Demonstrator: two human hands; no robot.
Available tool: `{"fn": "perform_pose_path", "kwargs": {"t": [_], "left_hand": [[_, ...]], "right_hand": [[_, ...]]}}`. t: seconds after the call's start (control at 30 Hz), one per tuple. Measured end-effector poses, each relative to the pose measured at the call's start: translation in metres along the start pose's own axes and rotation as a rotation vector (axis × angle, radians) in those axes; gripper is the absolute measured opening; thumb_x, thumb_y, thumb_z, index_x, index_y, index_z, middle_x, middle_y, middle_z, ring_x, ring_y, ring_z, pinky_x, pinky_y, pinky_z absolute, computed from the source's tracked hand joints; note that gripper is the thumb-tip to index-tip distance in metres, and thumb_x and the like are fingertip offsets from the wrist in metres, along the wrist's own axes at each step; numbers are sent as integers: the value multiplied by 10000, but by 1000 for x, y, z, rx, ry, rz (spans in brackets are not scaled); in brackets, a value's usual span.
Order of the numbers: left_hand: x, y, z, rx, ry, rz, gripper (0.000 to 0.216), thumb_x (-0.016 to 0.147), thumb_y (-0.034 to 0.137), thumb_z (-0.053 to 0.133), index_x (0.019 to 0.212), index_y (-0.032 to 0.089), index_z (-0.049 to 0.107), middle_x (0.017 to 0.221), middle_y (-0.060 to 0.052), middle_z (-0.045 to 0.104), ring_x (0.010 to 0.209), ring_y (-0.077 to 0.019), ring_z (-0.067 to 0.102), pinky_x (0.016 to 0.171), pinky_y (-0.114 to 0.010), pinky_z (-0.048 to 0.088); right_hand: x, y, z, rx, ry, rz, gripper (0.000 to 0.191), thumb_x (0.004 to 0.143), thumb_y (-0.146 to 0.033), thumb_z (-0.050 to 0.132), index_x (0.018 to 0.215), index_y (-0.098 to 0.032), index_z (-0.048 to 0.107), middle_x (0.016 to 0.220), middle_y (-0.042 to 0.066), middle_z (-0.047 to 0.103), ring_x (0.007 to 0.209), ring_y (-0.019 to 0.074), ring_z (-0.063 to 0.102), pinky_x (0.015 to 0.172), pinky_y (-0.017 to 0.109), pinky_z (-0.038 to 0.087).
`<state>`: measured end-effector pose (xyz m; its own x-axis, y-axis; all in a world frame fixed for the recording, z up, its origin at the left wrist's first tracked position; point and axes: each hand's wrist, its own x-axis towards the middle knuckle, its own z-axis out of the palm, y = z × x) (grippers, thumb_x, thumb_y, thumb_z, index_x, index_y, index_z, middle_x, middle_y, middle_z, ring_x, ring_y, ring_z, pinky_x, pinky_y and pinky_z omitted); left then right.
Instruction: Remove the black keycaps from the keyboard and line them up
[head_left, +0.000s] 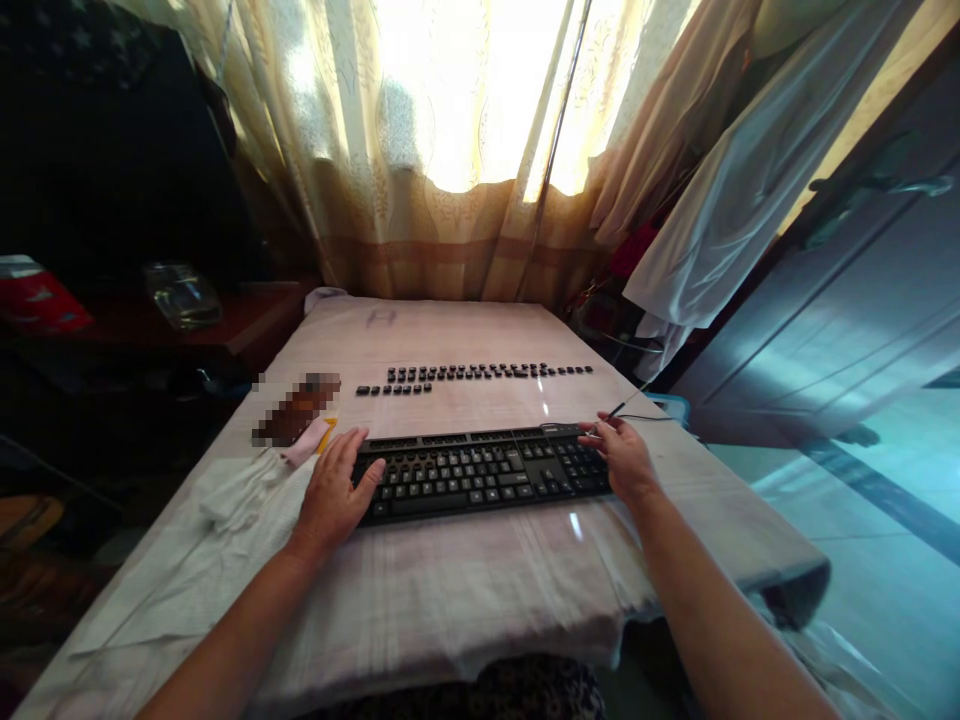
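Observation:
A black computer keyboard (450, 475) lies across the table in front of me, with gaps in its upper-left rows where key caps are off. My left hand (337, 490) rests at its left end, fingers stretched out and the thumb apart over the keys. At the number pad, my right hand (622, 455) pinches a slim dark-ended tool (616, 410), possibly a small screwdriver; its tip is too small to make out. Beyond the keyboard, loose black key caps (487, 371) stand in rows, with a shorter row (394, 390) at the left.
White cloth (240, 510) lies left of the keyboard, beside a small yellow item (327, 435) and a blurred-out brown object (300, 405). A thin cable (649, 417) runs off right. A glass jar (182, 297) and red container (41, 298) stand left. Curtains (450, 220) hang behind.

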<state>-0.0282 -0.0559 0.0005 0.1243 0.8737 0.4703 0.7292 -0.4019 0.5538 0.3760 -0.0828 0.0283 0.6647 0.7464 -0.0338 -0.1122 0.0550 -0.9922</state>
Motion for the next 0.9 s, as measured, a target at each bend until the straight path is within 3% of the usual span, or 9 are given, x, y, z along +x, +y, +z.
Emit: {"fn": "perform_pose_path", "kwargs": {"t": [0.1, 0.2, 0.33, 0.47, 0.63, 0.8, 0.9], "left_hand": [[1, 8, -2, 145, -61, 182, 562, 919, 536, 436, 1340, 175, 522, 1391, -149, 563, 1344, -313, 459, 1150, -529, 303], [8, 17, -2, 266, -208, 271, 590, 918, 557, 447, 1383, 196, 491, 1430, -142, 539, 1364, -326, 438, 1154, -568, 256], [17, 30, 0, 318, -474, 356, 908, 786, 714, 553, 1494, 183, 351, 1533, -175, 403, 1434, -350, 327, 1178, -563, 172], [19, 40, 3, 318, -604, 413, 1089, 691, 745, 628, 1534, 163, 258, 1567, -198, 327, 1460, -357, 267, 1186, -556, 134], [18, 27, 0, 343, -619, 395, 1129, 663, 707, 678, 1548, 176, 218, 1587, -200, 272, 1467, -369, 240, 1182, -566, 132], [11, 8, -3, 371, -573, 417, 1141, 653, 717, 673, 1553, 191, 208, 1588, -181, 286, 1457, -376, 263, 1182, -552, 148], [6, 6, -1, 381, -527, 435, 1129, 648, 722, 673, 1545, 194, 236, 1580, -180, 308, 1446, -381, 283, 1179, -560, 145]], "right_hand": [[-1, -11, 6, -7, -2, -29, 265, 655, -295, 713, 835, -206, 540, 673, -20, 715, 512, 114, 620, 541, 220, 473], [-5, -22, 21, -10, -55, -64, 271, 645, -341, 742, 783, -199, 558, 730, 6, 731, 592, 120, 627, 582, 227, 491], [-20, -28, 58, -48, -301, -66, 326, 634, -409, 781, 793, -184, 609, 806, 27, 728, 681, 126, 630, 524, 194, 435], [-38, -20, 99, -64, -561, 16, 350, 618, -431, 799, 771, -179, 611, 678, -17, 653, 636, 129, 634, 539, 217, 462], [-51, -3, 133, -69, -807, 70, 318, 650, -354, 772, 877, -184, 629, 755, -13, 701, 624, 127, 641, 519, 219, 470], [-54, 15, 143, -134, -912, 16, 220, 707, -298, 718, 881, -182, 650, 805, -2, 726, 749, 147, 665, 716, 286, 526], [-54, 22, 142, -248, -926, -48, 208, 742, -303, 697, 898, -172, 656, 803, 8, 715, 757, 161, 654, 751, 317, 519]]}}
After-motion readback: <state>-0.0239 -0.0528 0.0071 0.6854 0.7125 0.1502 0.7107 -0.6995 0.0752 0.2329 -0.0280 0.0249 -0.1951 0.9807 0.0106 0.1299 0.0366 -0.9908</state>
